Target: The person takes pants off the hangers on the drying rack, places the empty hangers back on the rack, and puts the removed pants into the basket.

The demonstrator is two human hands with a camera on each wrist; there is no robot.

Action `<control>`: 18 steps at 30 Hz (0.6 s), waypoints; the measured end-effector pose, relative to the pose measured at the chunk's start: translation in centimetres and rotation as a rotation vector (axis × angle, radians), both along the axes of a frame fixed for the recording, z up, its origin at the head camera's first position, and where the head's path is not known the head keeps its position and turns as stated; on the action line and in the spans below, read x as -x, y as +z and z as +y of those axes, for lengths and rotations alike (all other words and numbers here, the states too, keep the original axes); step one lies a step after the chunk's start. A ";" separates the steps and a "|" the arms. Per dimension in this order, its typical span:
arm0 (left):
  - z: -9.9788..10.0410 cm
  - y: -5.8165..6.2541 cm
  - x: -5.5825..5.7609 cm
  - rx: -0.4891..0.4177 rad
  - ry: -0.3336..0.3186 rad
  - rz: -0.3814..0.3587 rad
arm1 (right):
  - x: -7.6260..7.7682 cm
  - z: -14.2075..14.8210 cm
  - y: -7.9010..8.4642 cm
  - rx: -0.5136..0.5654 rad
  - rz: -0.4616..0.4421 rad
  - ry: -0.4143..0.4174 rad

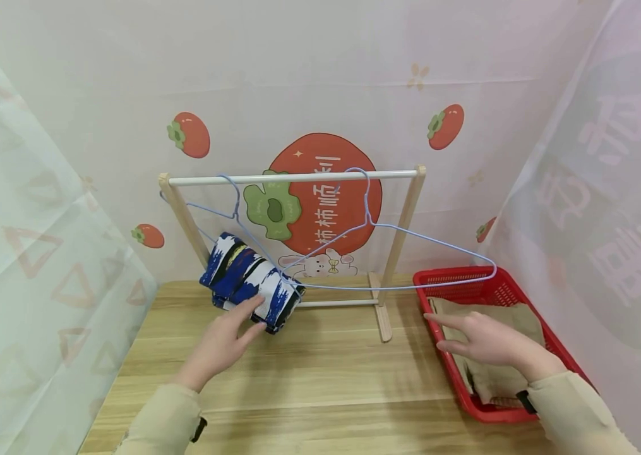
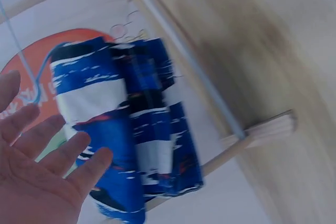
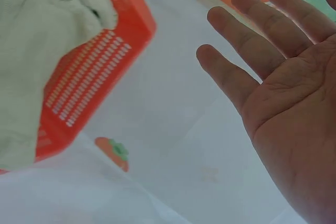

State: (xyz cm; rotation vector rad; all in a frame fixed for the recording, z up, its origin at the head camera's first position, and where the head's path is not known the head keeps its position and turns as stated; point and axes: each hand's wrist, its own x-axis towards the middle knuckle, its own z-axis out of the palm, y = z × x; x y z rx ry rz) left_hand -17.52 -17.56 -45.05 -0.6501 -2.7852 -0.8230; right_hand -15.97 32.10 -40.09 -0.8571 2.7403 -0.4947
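A folded blue, white and black patterned cloth (image 1: 240, 272) hangs on a light-blue wire hanger (image 1: 233, 199) at the left of a small rack (image 1: 297, 178). My left hand (image 1: 223, 344) is just in front of the cloth's lower right part, fingers spread and gripping nothing; in the left wrist view the fingers stand beside the cloth (image 2: 105, 108). A second wire hanger (image 1: 439, 239) hangs bare and slanted on the right of the bar. Over the left side of a red basket (image 1: 496, 415), my right hand (image 1: 485, 338) has its fingers extended, holding nothing.
Folded beige fabric (image 1: 525, 319) lies in the basket, on the right of the wooden table (image 1: 320, 379). The rack has wooden legs, with a foot (image 1: 384, 322) near the basket. White printed sheets (image 1: 320, 82) enclose the back and sides.
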 end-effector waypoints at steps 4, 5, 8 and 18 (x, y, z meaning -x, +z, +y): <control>0.4 1.4 1.0 -0.052 0.040 0.080 | -0.2 -0.5 0.6 0.000 0.035 0.006; 0.5 1.7 1.2 -0.067 0.054 0.094 | -0.2 -0.6 0.7 -0.003 0.042 0.007; 0.7 2.5 1.7 -0.121 0.087 0.099 | -0.4 -0.8 1.1 0.003 0.073 0.013; 1.4 4.4 3.8 -0.412 0.165 -0.097 | -0.4 -1.6 2.2 0.062 0.196 0.036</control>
